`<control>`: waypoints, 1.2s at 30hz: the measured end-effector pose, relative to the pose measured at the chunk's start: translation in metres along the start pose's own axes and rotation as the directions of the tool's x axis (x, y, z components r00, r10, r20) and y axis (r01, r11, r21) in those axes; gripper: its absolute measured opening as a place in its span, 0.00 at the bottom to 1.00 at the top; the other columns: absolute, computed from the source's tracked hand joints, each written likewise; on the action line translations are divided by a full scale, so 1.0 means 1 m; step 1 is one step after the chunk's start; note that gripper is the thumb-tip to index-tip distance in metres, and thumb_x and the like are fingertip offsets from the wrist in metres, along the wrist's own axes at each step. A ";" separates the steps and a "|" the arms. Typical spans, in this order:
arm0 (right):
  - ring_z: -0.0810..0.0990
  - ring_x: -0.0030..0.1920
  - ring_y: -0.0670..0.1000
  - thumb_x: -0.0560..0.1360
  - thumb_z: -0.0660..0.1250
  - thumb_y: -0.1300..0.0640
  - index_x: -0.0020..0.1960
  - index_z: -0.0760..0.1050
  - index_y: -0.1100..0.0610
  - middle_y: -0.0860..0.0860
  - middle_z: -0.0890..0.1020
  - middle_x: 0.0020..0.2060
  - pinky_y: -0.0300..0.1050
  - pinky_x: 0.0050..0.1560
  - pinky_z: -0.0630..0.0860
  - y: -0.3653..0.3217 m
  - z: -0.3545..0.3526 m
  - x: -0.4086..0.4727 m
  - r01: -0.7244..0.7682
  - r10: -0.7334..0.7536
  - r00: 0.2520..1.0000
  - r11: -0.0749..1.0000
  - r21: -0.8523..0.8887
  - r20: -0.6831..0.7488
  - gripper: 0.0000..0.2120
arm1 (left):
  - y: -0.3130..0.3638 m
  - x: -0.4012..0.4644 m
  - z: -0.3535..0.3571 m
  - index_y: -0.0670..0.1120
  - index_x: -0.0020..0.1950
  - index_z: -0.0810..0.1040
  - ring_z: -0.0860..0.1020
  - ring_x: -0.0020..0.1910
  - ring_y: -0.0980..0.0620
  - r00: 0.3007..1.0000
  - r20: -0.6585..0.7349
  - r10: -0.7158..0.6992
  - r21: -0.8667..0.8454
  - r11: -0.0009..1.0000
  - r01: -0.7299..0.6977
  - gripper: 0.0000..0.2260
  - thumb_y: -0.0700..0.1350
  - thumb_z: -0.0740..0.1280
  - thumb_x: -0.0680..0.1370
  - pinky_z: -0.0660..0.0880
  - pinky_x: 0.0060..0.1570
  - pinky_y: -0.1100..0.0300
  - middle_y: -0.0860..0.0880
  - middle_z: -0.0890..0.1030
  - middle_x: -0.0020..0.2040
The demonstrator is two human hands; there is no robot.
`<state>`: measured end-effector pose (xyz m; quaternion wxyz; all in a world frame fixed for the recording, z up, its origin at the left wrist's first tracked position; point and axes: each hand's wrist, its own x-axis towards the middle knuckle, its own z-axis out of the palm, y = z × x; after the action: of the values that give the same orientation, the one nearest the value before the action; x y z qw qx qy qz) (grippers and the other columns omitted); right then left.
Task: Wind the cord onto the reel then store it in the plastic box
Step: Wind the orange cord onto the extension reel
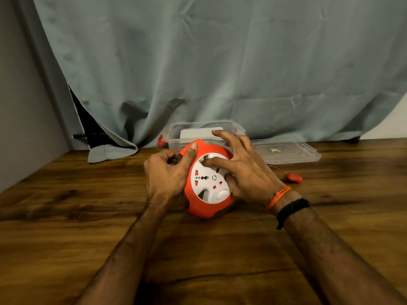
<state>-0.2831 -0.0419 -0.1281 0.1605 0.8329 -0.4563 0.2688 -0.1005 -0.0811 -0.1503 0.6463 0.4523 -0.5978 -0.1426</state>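
We see the left hand (167, 172) gripping the orange reel (208, 181) on the worktop (66, 216), the right hand (244, 170) spread open on its white face; the plastic box (174, 137) stands just behind

A round orange plastic reel (208, 179) with a white socket face stands tilted on the wooden bench (66, 216). Its thin orange cord (278, 169) trails right to an orange plug (293, 178). Behind it sits the clear plastic box (204, 134), open, its clear lid (286, 151) lying flat beside it.
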 end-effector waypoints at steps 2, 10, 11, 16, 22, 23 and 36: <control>0.64 0.67 0.63 0.67 0.56 0.46 0.61 0.77 0.45 0.58 0.62 0.73 0.62 0.63 0.68 0.001 -0.001 -0.001 -0.001 0.001 1.000 0.998 -0.063 0.000 0.24 | -0.001 0.000 0.002 0.39 0.30 0.78 0.78 0.29 0.39 1.000 -0.006 0.000 -0.007 1.000 0.000 0.31 0.69 0.68 0.68 0.77 0.33 0.46 0.39 0.79 0.28; 0.69 0.62 0.56 0.53 0.68 0.43 0.50 0.81 0.44 0.49 0.70 0.67 0.54 0.58 0.64 0.002 -0.003 -0.004 -0.070 0.052 0.993 0.981 -0.181 -0.104 0.26 | -0.002 -0.005 0.005 0.45 0.27 0.78 0.73 0.24 0.55 0.999 -0.050 0.001 -0.008 1.000 -0.001 0.28 0.69 0.67 0.68 0.71 0.29 0.59 0.49 0.77 0.23; 0.70 0.61 0.56 0.53 0.68 0.41 0.49 0.82 0.46 0.49 0.72 0.65 0.54 0.57 0.65 0.002 -0.001 -0.005 -0.077 0.054 0.990 0.981 -0.176 -0.130 0.25 | -0.002 -0.005 0.006 0.45 0.27 0.78 0.71 0.25 0.55 0.998 -0.066 -0.004 -0.008 1.000 0.004 0.27 0.69 0.68 0.69 0.70 0.30 0.58 0.49 0.77 0.23; 0.70 0.59 0.53 0.52 0.66 0.28 0.34 0.79 0.50 0.48 0.74 0.62 0.51 0.56 0.64 -0.008 0.011 -0.004 -0.271 0.251 0.933 0.961 -0.047 -0.259 0.26 | -0.002 -0.005 0.008 0.46 0.26 0.77 0.67 0.24 0.59 0.981 -0.184 -0.066 -0.067 0.996 0.054 0.25 0.66 0.69 0.70 0.69 0.32 0.60 0.53 0.72 0.21; 0.68 0.63 0.53 0.56 0.65 0.28 0.39 0.80 0.51 0.49 0.71 0.65 0.55 0.60 0.65 -0.009 0.018 -0.003 -0.285 0.274 0.946 0.957 -0.043 -0.174 0.28 | -0.004 -0.004 0.006 0.45 0.26 0.75 0.68 0.24 0.59 0.978 -0.186 -0.099 -0.026 0.995 0.096 0.25 0.65 0.70 0.72 0.69 0.33 0.59 0.54 0.72 0.20; 0.68 0.63 0.52 0.56 0.66 0.29 0.40 0.80 0.51 0.48 0.70 0.65 0.54 0.60 0.66 -0.007 0.017 -0.003 -0.280 0.271 0.948 0.960 -0.029 -0.168 0.28 | -0.004 -0.004 0.007 0.45 0.27 0.77 0.70 0.26 0.58 0.979 -0.174 -0.106 -0.039 0.994 0.101 0.25 0.63 0.71 0.73 0.71 0.34 0.59 0.54 0.75 0.22; 0.68 0.62 0.50 0.57 0.67 0.28 0.42 0.79 0.50 0.47 0.69 0.66 0.53 0.60 0.68 0.001 0.014 -0.003 -0.241 0.237 0.959 0.971 -0.002 -0.157 0.28 | 0.005 -0.005 0.007 0.47 0.29 0.79 0.79 0.32 0.48 0.974 -0.207 -0.096 -0.028 0.995 0.092 0.24 0.67 0.69 0.70 0.76 0.38 0.55 0.50 0.80 0.27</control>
<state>-0.2805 -0.0477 -0.1413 0.1705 0.7465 -0.5424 0.3456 -0.1093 -0.0781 -0.1507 0.7019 0.4865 -0.5036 -0.1305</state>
